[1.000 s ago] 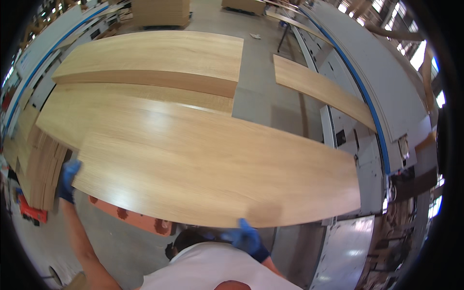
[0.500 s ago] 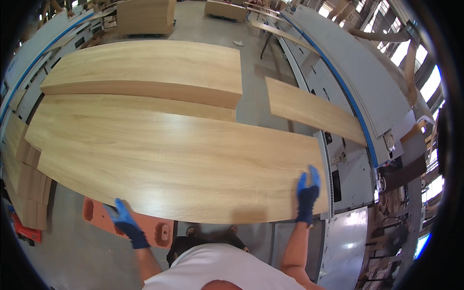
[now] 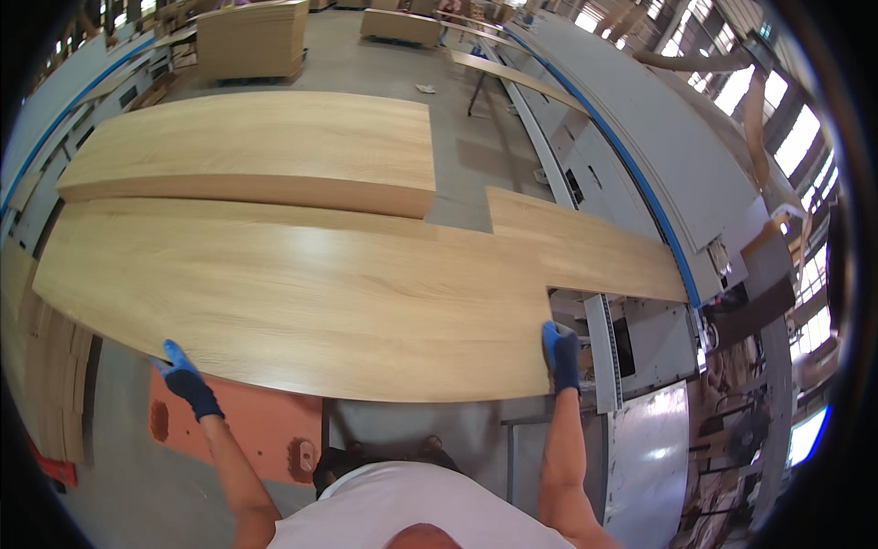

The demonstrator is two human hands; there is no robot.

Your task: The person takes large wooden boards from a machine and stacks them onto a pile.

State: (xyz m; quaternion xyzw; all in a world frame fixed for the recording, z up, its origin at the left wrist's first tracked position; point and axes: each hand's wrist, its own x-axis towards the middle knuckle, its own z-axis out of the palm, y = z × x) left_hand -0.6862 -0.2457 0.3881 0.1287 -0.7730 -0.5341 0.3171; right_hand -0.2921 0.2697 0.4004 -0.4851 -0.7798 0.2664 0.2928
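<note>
A large, flat wood-grain panel (image 3: 311, 302) stretches across in front of me. My left hand (image 3: 189, 384), in a blue glove, holds its near edge toward the left end, with the fingertips on the edge. My right hand (image 3: 562, 355), gloved the same way, grips the panel's right end, its fingers closed against the edge near the front corner. What the fingers do underneath is hidden by the panel. Beyond lies a thick stack of boards (image 3: 265, 142) in the same finish.
At the right a narrower board (image 3: 594, 242) runs up to a machine (image 3: 631, 128) with a blue strip. A metal rail (image 3: 604, 352) stands beside my right hand. Below the panel is an orange slab (image 3: 247, 425). Stacked boards (image 3: 55, 366) stand at the left, and more stacks (image 3: 251, 41) farther back.
The panel has shifted left, baring the rail at its right end. My right hand has gone from above the panel to its right edge. The left hand has moved left along the near edge.
</note>
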